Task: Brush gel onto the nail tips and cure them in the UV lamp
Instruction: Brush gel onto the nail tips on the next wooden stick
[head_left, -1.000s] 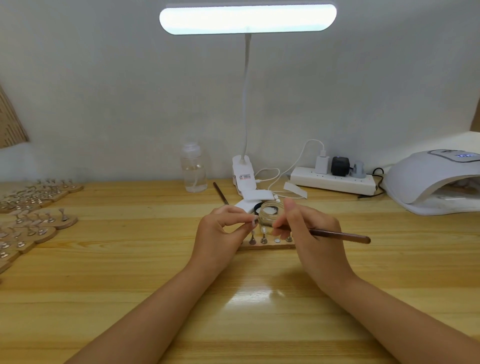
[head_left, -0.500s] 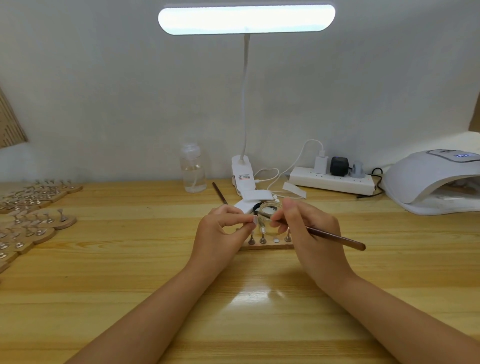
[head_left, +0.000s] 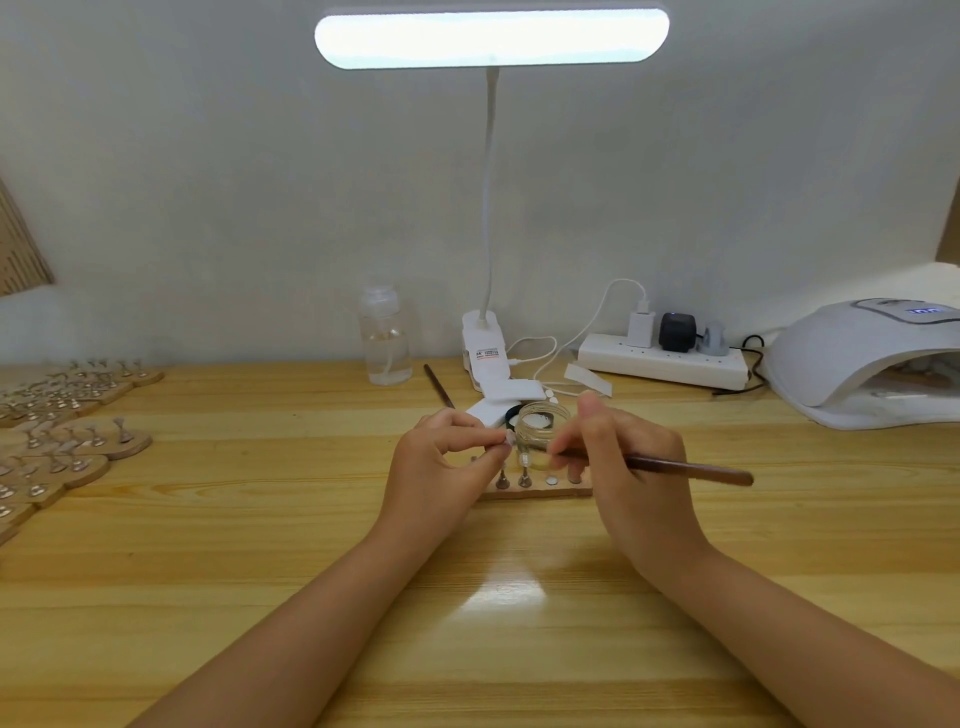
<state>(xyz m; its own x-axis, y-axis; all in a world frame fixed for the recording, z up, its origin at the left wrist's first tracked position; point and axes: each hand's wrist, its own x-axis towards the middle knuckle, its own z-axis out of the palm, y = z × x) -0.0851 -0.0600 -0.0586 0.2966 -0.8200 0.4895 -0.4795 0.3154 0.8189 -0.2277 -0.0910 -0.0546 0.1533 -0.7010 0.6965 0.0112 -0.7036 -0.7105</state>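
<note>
Step in hand: brushing gel, by my judgement; curing not yet begun.
My left hand (head_left: 441, 462): fingertips pinched together on one nail tip (head_left: 509, 440), raised just above the wooden stand (head_left: 537, 491) beneath it.
My right hand (head_left: 628, 467): fingers clamped on the brush (head_left: 675, 466), bristle end pointing at the pinched tip, just before the glass jar (head_left: 542, 428); contact too small to tell.
UV lamp (head_left: 867, 358): well off to my right hand's far side.
Next move calls for a light, steady stroke; then seating the tip back on the stand.
</note>
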